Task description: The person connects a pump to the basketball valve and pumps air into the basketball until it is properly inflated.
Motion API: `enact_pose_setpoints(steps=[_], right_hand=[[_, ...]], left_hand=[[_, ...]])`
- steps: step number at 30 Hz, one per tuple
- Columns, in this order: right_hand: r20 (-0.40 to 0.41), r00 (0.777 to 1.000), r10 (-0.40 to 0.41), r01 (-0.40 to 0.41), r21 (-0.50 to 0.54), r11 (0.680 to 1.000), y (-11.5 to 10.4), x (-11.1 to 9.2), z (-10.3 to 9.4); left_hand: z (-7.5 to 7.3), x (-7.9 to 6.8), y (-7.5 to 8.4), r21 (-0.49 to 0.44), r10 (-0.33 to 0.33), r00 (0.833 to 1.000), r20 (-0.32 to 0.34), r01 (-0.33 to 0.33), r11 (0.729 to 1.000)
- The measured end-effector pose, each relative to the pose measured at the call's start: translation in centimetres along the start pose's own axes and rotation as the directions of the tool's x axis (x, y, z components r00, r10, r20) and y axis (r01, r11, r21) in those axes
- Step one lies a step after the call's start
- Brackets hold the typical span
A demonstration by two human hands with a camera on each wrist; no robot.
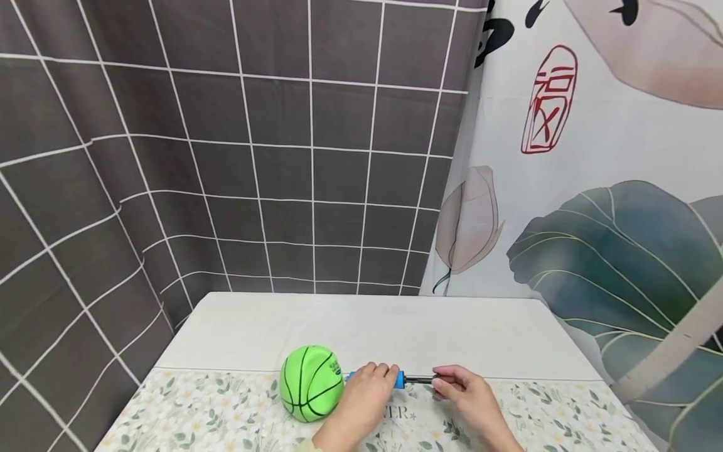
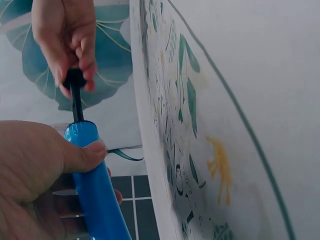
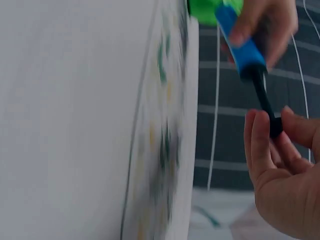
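A green ball with black seam lines [image 1: 311,383] rests on the table, its upper side looking dented. Just right of it, my left hand [image 1: 366,394] grips the blue barrel of a hand pump [image 2: 102,200], thumb laid along it in the left wrist view. The pump's left end points at the ball; my hand hides whether they join. My right hand [image 1: 473,402] pinches the black knob [image 3: 276,127] at the end of the pump's dark rod [image 1: 419,379], which is drawn out of the barrel.
The table [image 1: 361,326] has a plain white back strip and a floral cover [image 1: 226,402] in front. A dark grid-patterned curtain [image 1: 282,157] hangs behind and to the left. A white cloth with painted leaves [image 1: 621,251] hangs at the right.
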State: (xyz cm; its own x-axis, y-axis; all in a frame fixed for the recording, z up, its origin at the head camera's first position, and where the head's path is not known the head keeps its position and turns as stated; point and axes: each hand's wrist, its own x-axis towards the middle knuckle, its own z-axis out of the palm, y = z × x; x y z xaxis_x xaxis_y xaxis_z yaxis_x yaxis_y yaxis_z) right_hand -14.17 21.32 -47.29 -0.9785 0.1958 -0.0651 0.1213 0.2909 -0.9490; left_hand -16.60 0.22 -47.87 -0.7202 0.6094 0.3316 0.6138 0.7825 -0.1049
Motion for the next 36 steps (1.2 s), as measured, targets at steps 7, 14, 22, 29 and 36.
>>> enact_pose_setpoints(steps=[7,14,22,29,36], right_hand=[[0.102,0.991,-0.085,0.087,-0.015,0.996,-0.3,-0.1,2.4],[0.056,0.997,-0.046,0.049,-0.057,0.997,-0.2,-0.1,0.6],[-0.015,0.998,0.061,-0.062,-0.079,0.995,-0.4,0.2,-3.8],[0.005,0.994,0.11,-0.11,-0.056,0.992,0.0,0.3,-4.8],[-0.013,0.997,0.082,-0.083,-0.061,0.995,0.2,0.2,-3.8]], left_hand=[[-0.1,0.0,0.3,0.012,0.014,1.0,-0.013,-0.013,1.0],[0.2,-0.1,-0.1,-0.04,-0.027,1.0,0.008,0.027,0.999],[-0.1,-0.1,-0.4,-0.049,-0.033,0.999,-0.02,0.032,0.998],[-0.2,-0.2,-0.4,-0.034,-0.016,1.0,-0.009,0.015,0.999],[-0.4,-0.2,-0.4,-0.017,-0.012,1.0,-0.018,0.011,1.0]])
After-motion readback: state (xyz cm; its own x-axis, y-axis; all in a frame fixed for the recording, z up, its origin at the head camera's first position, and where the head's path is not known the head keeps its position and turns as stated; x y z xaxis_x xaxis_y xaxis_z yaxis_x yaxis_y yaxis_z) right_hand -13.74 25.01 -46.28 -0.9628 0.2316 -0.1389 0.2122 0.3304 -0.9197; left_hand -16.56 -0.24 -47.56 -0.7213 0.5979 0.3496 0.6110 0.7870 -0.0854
